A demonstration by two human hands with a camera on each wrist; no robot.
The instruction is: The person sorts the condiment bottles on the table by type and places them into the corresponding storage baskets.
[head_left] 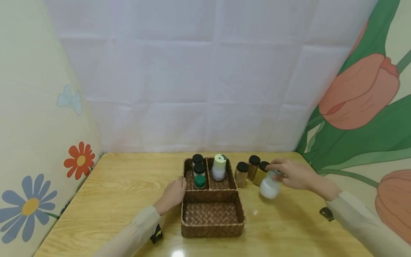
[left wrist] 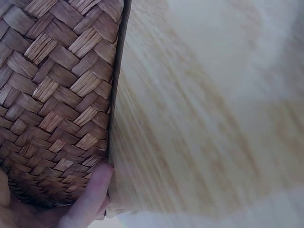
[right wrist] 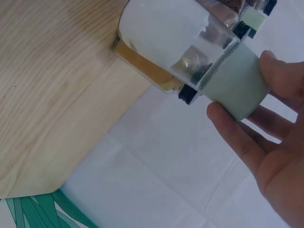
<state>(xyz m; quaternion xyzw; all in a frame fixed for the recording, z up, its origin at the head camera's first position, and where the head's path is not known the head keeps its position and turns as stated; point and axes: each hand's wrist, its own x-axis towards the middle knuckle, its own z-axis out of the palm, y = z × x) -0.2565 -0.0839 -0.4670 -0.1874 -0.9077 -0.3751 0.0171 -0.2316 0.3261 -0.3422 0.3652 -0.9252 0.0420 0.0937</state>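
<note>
A brown woven basket (head_left: 212, 231) with three compartments stands mid-table. My left hand (head_left: 173, 194) grips its left side; in the left wrist view a fingertip (left wrist: 99, 180) presses the woven wall (left wrist: 57, 95) at its edge. My right hand (head_left: 290, 174) pinches the pale green cap (right wrist: 237, 80) of a clear jar (head_left: 269, 188) holding white contents, tilted, to the right of the basket. In the back left compartment stand two black-capped jars (head_left: 198, 159) and a green-capped jar (head_left: 199, 181). A pale-capped jar (head_left: 219, 167) stands in the back right compartment.
Beside the basket's right wall are several black-capped jars: one with light brown contents (head_left: 241, 175), a darker one (head_left: 253, 167) and one with yellow contents (head_left: 259, 175). A white cloth (head_left: 205, 89) hangs behind the wooden table (head_left: 135, 175); patterned cloths flank it.
</note>
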